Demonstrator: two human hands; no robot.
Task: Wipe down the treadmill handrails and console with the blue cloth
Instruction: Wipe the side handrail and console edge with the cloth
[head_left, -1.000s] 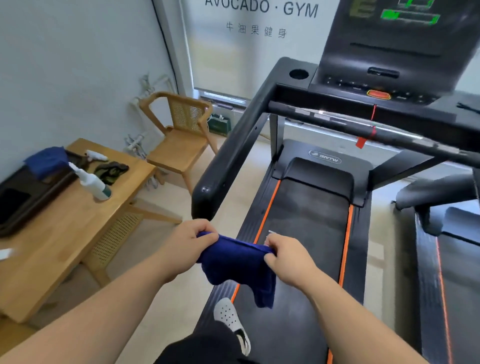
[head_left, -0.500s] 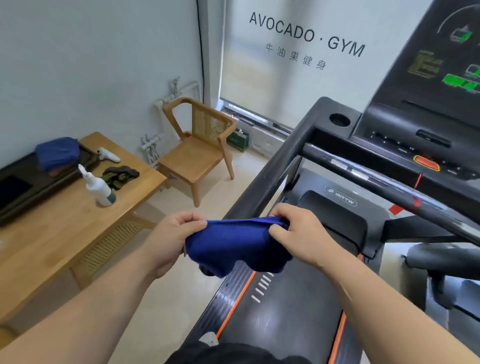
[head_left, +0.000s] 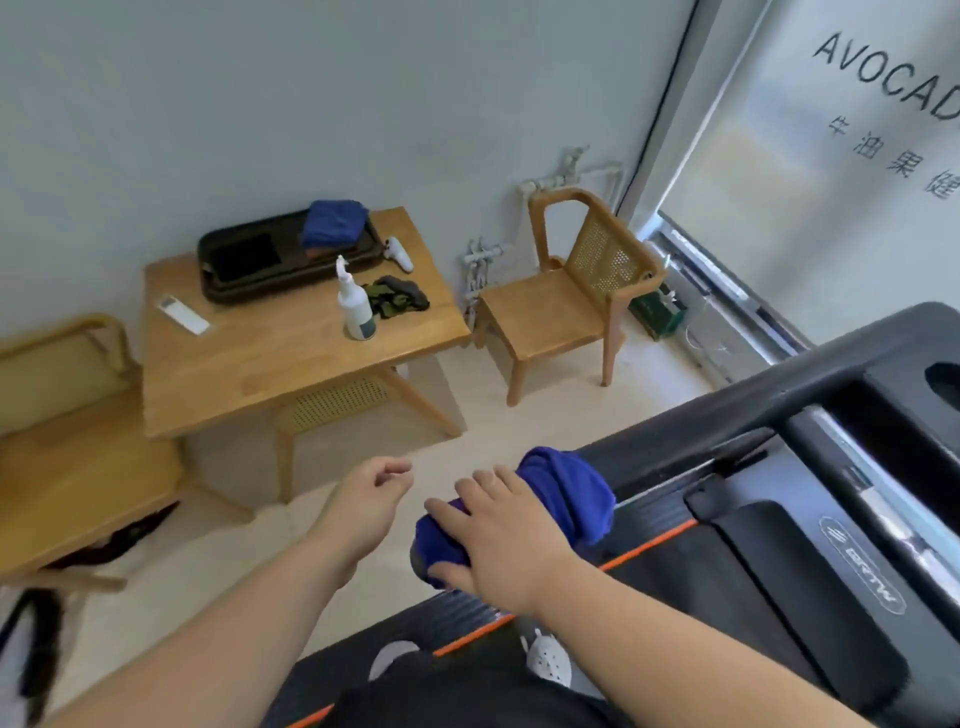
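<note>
The blue cloth (head_left: 566, 493) is draped over the near end of the treadmill's black left handrail (head_left: 727, 415). My right hand (head_left: 501, 540) lies on top of the cloth and grips it around the rail end. My left hand (head_left: 369, 499) hovers just left of the rail, empty, with its fingers loosely curled and apart. Only a corner of the console (head_left: 930, 384) with a cup hole shows at the right edge. The treadmill belt (head_left: 701, 587) with its orange stripe runs below my right arm.
Left of the treadmill stands a wooden table (head_left: 270, 364) with a spray bottle (head_left: 356, 306), a dark tray (head_left: 280, 260), a second blue cloth (head_left: 332, 223) and a remote (head_left: 183, 314). A wooden chair (head_left: 566, 301) stands by the window, and a bench (head_left: 67, 467) at the far left.
The view has swung left and down. The cloth went from being stretched between both hands onto the handrail end. My left hand let go of it; my right hand presses it on the rail.
</note>
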